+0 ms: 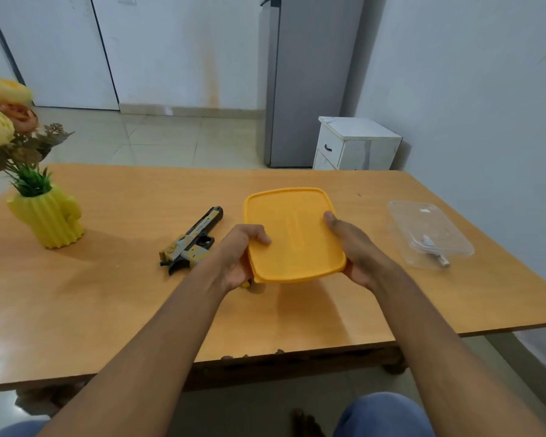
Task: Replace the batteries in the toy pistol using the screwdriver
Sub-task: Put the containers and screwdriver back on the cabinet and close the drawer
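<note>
A yellow-lidded box (293, 234) is held over the middle of the wooden table (139, 294). My left hand (240, 257) grips its near left edge, thumb on top of the lid. My right hand (353, 247) grips the right edge, thumb lying on the lid. The toy pistol (191, 242), black with yellow and grey markings, lies on its side on the table just left of my left hand. No screwdriver or batteries can be made out; the box's contents are hidden under the lid.
A yellow cactus-shaped vase (49, 219) with artificial flowers stands at the table's left. A clear plastic container (429, 231) with small metal items lies at the right. Beyond the table are a white cabinet (356, 143) and a grey fridge (300, 80).
</note>
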